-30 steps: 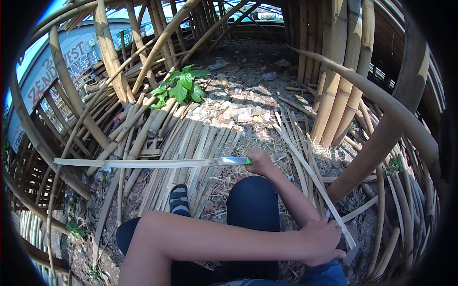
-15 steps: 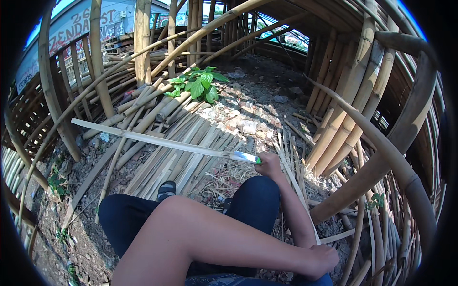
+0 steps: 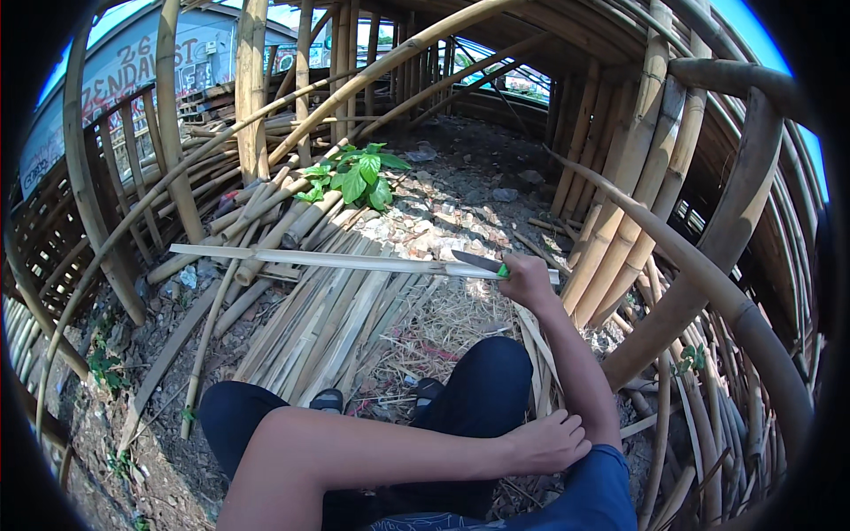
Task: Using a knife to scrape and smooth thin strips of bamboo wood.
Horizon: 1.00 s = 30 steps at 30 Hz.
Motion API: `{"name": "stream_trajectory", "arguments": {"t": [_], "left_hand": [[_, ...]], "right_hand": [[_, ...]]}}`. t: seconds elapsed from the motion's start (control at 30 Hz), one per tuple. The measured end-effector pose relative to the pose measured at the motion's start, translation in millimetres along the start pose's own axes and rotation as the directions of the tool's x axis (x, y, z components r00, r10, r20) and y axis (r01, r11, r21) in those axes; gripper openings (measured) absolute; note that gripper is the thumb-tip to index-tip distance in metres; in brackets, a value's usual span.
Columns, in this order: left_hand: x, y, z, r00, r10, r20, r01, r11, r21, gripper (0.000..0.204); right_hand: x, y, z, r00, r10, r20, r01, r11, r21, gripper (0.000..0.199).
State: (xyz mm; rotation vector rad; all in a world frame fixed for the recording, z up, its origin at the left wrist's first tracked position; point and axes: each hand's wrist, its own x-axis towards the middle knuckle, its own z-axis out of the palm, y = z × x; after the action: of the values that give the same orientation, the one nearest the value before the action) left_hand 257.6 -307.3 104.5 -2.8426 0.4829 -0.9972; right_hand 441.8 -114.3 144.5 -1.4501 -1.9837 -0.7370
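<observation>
My right hand point(image 3: 526, 280) is closed around the green handle of a knife point(image 3: 478, 261), its dark blade pointing left. A long pale bamboo strip point(image 3: 345, 260) runs level from the left to behind this hand, and its right end shows just past the fist. Whether the fingers also grip the strip, I cannot tell. My left forearm crosses in front of my body. My left hand point(image 3: 544, 442) lies against my right arm with fingers curled at the hem of the blue sleeve point(image 3: 602, 478). Its fingertips are partly hidden.
Split bamboo strips point(image 3: 328, 327) lie on the ground ahead, with shavings point(image 3: 443, 327) beside them. A leafy green plant point(image 3: 356, 174) grows behind. Bamboo poles point(image 3: 637, 195) stand at the right, and a thick curved pole point(image 3: 699, 265) slants close to my right arm.
My right hand has moved slightly right and up with the knife, whose blade now looks dark. The strip has become more level. My left hand has shifted up and left at the sleeve.
</observation>
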Motion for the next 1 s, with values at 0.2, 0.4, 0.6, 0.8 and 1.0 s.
{"name": "stream_trajectory", "arguments": {"t": [0.2, 0.4, 0.6, 0.8, 1.0], "left_hand": [[-43.2, -4.9, -74.4, 0.98, 0.128, 0.149, -0.158, 0.965, 0.21, 0.019], [-74.2, 20.5, -137.0, 0.929, 0.019, 0.371, -0.142, 0.942, 0.306, 0.02], [-86.9, 47.1, -153.1, 0.897, 0.013, 0.443, -0.162, 0.94, 0.3, 0.019], [-72.2, 31.5, -174.6, 0.932, -0.016, 0.362, -0.131, 0.916, 0.379, 0.02], [-63.2, -75.9, -226.7, 0.962, -0.075, -0.261, 0.195, 0.86, 0.471, 0.016]], "right_hand": [[3.9, -12.6, -20.0, 0.999, 0.047, -0.007, -0.047, 0.999, -0.022, 0.011], [1.7, -23.5, -44.7, 0.994, 0.074, -0.076, -0.079, 0.995, -0.066, 0.011], [13.5, -35.5, -55.0, 0.988, 0.046, -0.149, -0.045, 0.999, 0.011, 0.014], [28.8, -46.2, -59.1, 0.991, 0.009, -0.135, -0.012, 1.0, -0.023, 0.013], [23.0, -41.3, -62.3, 0.993, -0.025, -0.117, 0.031, 0.998, 0.051, 0.017]]}}
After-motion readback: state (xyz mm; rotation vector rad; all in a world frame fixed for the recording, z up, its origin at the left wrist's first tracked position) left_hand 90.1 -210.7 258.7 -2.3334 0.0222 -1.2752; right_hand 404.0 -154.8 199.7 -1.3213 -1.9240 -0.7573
